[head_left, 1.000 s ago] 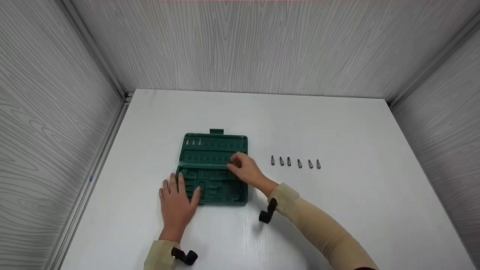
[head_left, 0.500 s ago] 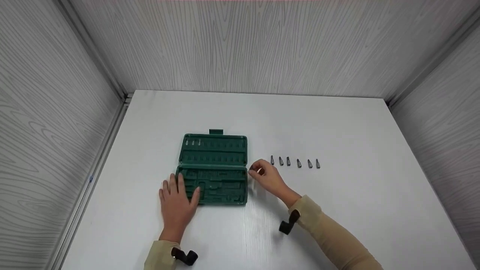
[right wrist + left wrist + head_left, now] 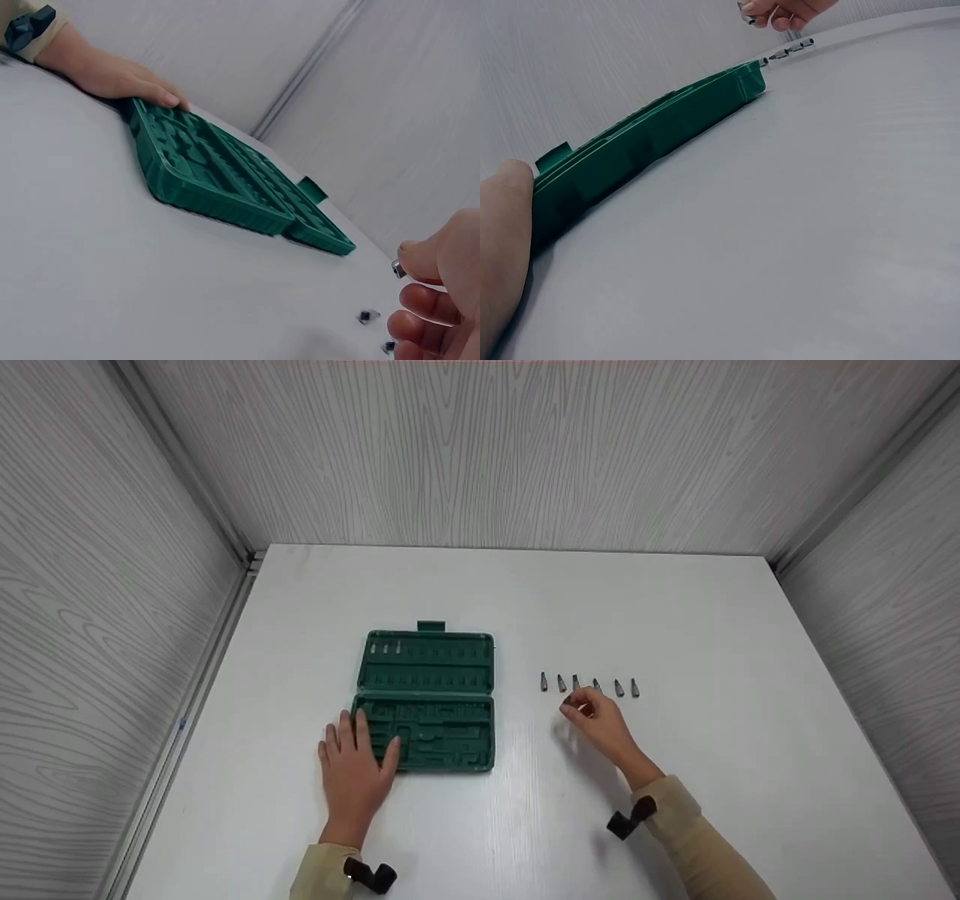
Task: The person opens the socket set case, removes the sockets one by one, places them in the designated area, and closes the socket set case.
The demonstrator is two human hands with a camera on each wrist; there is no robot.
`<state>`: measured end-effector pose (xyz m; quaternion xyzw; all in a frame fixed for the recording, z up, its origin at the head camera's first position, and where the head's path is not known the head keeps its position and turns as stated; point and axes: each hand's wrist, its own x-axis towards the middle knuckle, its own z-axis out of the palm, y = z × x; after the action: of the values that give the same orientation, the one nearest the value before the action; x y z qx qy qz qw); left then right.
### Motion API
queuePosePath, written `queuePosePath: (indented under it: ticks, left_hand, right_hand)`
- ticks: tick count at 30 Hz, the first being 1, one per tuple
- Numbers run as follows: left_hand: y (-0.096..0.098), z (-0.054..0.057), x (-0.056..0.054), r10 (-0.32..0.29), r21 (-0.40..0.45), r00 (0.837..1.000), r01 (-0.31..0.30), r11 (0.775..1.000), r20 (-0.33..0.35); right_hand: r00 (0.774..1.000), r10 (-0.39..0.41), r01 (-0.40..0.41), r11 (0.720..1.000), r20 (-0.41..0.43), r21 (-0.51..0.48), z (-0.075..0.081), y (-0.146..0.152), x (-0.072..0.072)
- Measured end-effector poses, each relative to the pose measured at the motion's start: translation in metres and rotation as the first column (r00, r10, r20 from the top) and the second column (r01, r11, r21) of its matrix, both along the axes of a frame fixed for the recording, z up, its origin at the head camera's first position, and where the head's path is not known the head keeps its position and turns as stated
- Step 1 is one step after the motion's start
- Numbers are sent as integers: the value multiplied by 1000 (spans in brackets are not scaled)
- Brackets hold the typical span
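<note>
The green plastic tool case (image 3: 424, 795) lies opened flat, its moulded lower half nearer the person and the slotted half beyond. My left hand (image 3: 355, 780) rests over its near left corner with straight, spread fingers. Between thumb and forefinger my right hand (image 3: 604, 729) pinches a small metal screwdriver bit (image 3: 398, 268); the other fingers curl loosely. That hand is above the table, just in front of a row of several similar bits (image 3: 544, 682). It partly covers the row's middle in the head view. Three pale marks show in the leftmost slots of the case's far row.
The white table (image 3: 465, 840) is walled in at the back and both sides by grey wood-grain panels (image 3: 480, 457). A latch tab (image 3: 431, 625) sticks out from the case's far edge. Dark wrist cameras (image 3: 631, 818) jut from both sleeves.
My right hand has moved right, from over the case's right side to just in front of the bits, the pinched bit now showing. The left hand has stayed on the case.
</note>
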<state>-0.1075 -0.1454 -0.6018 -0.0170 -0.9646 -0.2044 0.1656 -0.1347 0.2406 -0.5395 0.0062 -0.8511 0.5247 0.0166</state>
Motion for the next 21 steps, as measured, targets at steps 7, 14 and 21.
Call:
queuePosePath:
  ticks: [7, 14, 21]
  left_hand:
    - [-3, 0, 0, 4, 2, 1000, -4, 1000, -5]
    - [-4, 1, 0, 4, 4, 1000, -4, 1000, 2]
    - [-5, 2, 1, 7, 3, 1000, -7, 1000, 0]
  right_hand:
    - [994, -93, 92, 996, 54, 11, 1, 43, 5]
    - [982, -174, 170, 984, 76, 61, 0, 80, 7]
    - [970, -225, 209, 965, 91, 156, -3, 109, 1]
